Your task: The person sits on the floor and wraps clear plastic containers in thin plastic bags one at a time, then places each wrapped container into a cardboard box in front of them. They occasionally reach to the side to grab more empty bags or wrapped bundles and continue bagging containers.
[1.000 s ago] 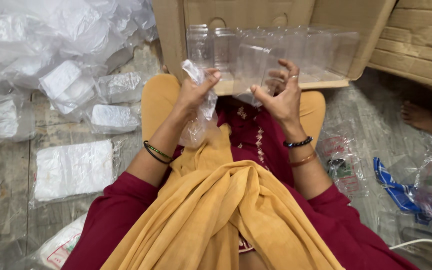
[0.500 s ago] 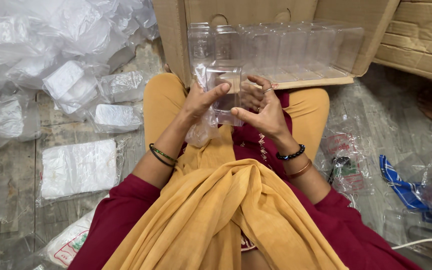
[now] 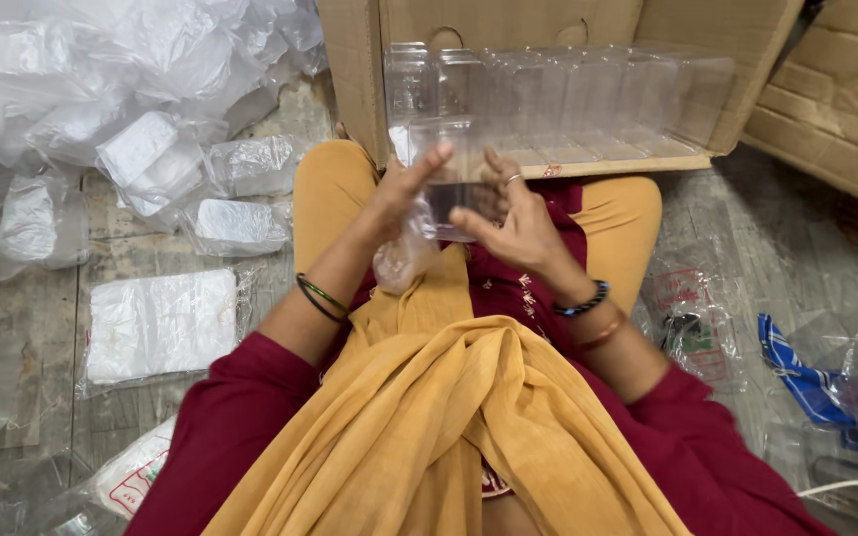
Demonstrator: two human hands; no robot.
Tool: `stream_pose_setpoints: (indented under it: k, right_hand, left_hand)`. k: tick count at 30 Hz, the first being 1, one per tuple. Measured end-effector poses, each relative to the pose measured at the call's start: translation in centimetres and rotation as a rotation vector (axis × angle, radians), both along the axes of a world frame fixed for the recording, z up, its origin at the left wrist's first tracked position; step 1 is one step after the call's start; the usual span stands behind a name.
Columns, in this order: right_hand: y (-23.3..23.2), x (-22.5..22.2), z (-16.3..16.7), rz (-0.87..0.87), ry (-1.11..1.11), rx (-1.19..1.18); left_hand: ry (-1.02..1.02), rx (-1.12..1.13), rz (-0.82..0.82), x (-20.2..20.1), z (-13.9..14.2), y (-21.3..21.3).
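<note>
Fingers of the left hand spread along one side of a clear plastic container, thumb side pressed to its wall; fingers of the right hand curled round the other side, a ring on one of them. Container held between both hands, above the lap, just in front of an open cardboard box. Crumpled clear plastic bag hanging below the left hand, pinched against the palm, touching the yellow trouser leg.

Inside the cardboard box, a row of more clear containers standing upright, side by side. Green and dark bangles on the left wrist; black bead bracelet and an orange one on the right wrist. Maroon sleeves and a mustard-yellow scarf filling the lower middle of the view.

On the floor to the left: flat packet of white sheets in clear wrap, two smaller wrapped packets near the knee, and a heap of loose clear bags farther back. To the right: crumpled printed wrapper, blue-and-white strip, second cardboard box beside the first.
</note>
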State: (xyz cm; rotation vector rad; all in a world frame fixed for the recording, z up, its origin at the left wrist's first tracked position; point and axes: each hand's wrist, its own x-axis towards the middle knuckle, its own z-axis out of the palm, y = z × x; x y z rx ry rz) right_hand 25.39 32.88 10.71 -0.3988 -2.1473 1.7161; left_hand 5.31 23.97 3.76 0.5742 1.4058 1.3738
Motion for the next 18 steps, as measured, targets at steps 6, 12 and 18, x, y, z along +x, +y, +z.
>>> stream_pose_setpoints:
  k: [6,12,18]
  right_hand:
    - [0.9,1.8,5.7,0.347,-0.435,1.011]
    - [1.3,-2.7,4.0,0.665,0.343,1.065]
    - [-2.0,-7.6,-1.8,0.420,-0.020,0.495]
  left_hand:
    - [-0.916,0.095,-0.405,-2.3,-2.0,-2.9]
    - [-0.902,0.166,-0.509,-1.0,-4.8,-5.4]
    - [0.103,0.055,0.255,-6.0,-1.6,-13.5]
